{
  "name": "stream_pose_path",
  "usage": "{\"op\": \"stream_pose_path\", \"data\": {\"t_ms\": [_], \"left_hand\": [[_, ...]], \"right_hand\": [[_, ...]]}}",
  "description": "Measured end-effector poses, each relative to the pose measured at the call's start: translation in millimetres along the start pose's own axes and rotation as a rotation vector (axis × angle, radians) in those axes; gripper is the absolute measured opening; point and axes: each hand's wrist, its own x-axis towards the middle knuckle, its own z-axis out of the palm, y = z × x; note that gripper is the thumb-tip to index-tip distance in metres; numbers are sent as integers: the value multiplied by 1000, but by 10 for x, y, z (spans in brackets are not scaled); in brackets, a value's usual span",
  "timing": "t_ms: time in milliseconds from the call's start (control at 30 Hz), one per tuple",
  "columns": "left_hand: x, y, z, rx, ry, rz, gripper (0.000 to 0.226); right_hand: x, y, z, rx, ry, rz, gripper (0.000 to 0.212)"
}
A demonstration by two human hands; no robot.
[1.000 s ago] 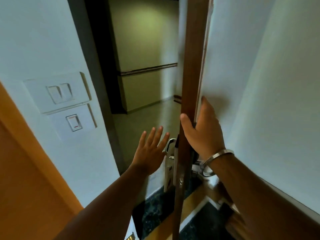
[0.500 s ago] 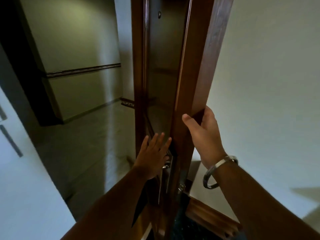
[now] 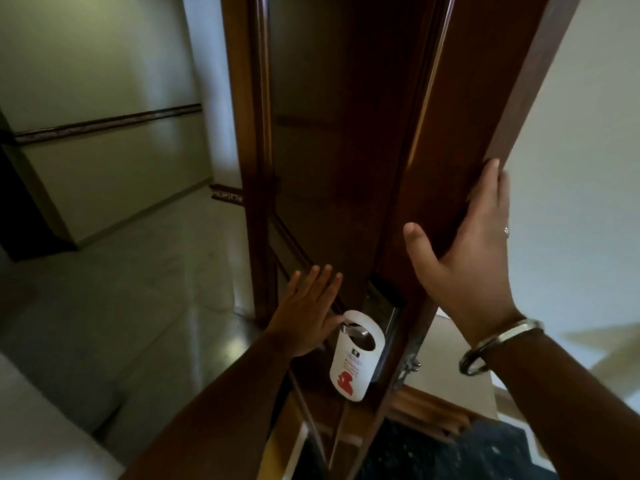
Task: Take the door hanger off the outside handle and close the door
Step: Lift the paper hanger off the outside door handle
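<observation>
Since half a second ago my view has swung round the dark brown wooden door (image 3: pixel 346 150), so its outside face now shows and a white rounded paper door hanger with a red figure (image 3: pixel 351 358) has come into sight. Far left: the pale corridor wall with a dark wooden rail (image 3: pixel 104 123), above a glossy pale floor (image 3: pixel 138 289). Centre: my left hand (image 3: pixel 308 313), fingers spread and apart, gripping nothing, lies just left of the hanger; its thumb side reaches the hanger's top edge, though I cannot tell whether it touches. The hanger hangs upright from the silver metal outside handle (image 3: pixel 355 332), which passes through its round opening. Right of it: the door's narrow edge, with my right hand (image 3: pixel 464 251) wrapped round it, thumb on the near face, fingers on the inner side. A silver metal bangle (image 3: pixel 498 344) circles that wrist. Far right: a plain white wall (image 3: pixel 581 168).
</observation>
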Motion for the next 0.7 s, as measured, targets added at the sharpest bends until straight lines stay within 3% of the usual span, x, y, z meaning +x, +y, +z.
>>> {"op": "stream_pose_path", "data": {"t_ms": [100, 200, 333, 467, 600, 700], "left_hand": [[-34, -45, 169, -103, -14, -4, 87], [-118, -89, 363, -178, -59, -16, 100], [-201, 2, 641, -323, -205, -155, 121], [-206, 232, 765, -440, -233, -209, 120], [-205, 432, 776, -681, -160, -334, 107], [-240, 634, 807, -809, -226, -404, 115]], "right_hand": [[43, -161, 98, -521, 7, -291, 93], [293, -236, 234, -849, -190, -543, 90], [600, -52, 333, -1398, -443, -725, 88], [669, 95, 428, -1601, -508, -822, 94], [635, 190, 518, -1651, -506, -859, 95], [602, 216, 572, -1664, -507, -839, 96]]}}
